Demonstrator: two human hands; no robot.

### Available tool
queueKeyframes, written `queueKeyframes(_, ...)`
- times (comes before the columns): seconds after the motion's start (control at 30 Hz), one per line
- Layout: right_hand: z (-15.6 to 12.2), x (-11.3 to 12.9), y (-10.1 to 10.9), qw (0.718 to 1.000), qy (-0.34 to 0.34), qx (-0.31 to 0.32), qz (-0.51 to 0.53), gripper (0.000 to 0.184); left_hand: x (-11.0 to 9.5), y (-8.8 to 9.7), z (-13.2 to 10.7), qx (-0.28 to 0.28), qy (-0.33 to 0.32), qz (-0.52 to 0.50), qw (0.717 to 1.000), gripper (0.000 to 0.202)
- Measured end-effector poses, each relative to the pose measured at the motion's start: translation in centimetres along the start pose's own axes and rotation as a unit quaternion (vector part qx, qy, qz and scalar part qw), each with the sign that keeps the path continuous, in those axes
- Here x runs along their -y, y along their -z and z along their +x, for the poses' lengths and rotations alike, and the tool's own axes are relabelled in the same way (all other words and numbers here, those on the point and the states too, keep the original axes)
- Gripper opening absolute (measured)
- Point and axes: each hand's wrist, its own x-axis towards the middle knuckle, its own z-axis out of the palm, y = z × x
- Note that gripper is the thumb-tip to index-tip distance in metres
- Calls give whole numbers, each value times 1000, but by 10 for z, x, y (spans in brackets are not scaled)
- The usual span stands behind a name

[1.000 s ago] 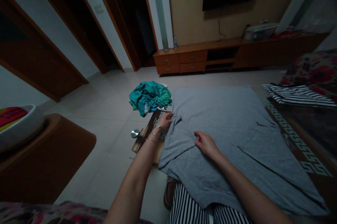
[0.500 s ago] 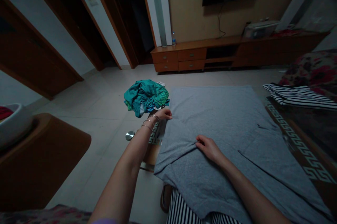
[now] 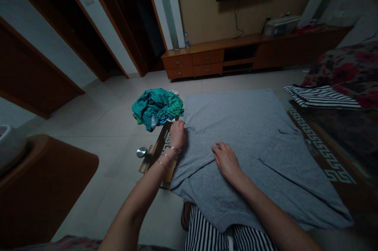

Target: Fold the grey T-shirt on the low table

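Observation:
A grey T-shirt (image 3: 260, 156) lies spread flat in front of me, over my lap and the floor. My left hand (image 3: 177, 135) rests on the shirt's left edge, its fingers pointing away from me. My right hand (image 3: 226, 161) lies flat on the cloth near the middle, holding nothing. Just past my left hand is a crumpled teal cloth (image 3: 156, 109), which my hands do not touch. Black-and-white striped trousers (image 3: 227, 233) cover my legs below the shirt's near edge.
Under my left wrist lies a flat wooden piece (image 3: 156, 152), with a small round metal object (image 3: 141, 152) beside it. A folded striped garment (image 3: 321, 96) lies on floral bedding (image 3: 345, 66) at right. A wooden low cabinet (image 3: 206, 59) stands ahead.
My left hand has turned to lie along the shirt's edge, and my right hand has slid slightly left and away from me. The whole view has shifted as my head moved.

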Motion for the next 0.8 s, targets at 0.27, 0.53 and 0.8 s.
queueKeyframes(0.27,-41,25,-19,991,120,53,-1,44,-23,-22,-76,114,-102,80,985,51)
queueKeyframes(0.53,-156,-38,52,996,19,11,91,39,-23,6,-93,133,-160,71,976,49)
queueKeyframes(0.8,-279,-124,91,999,-20,-34,-17,51,-55,58,-196,166,-387,62,905,63)
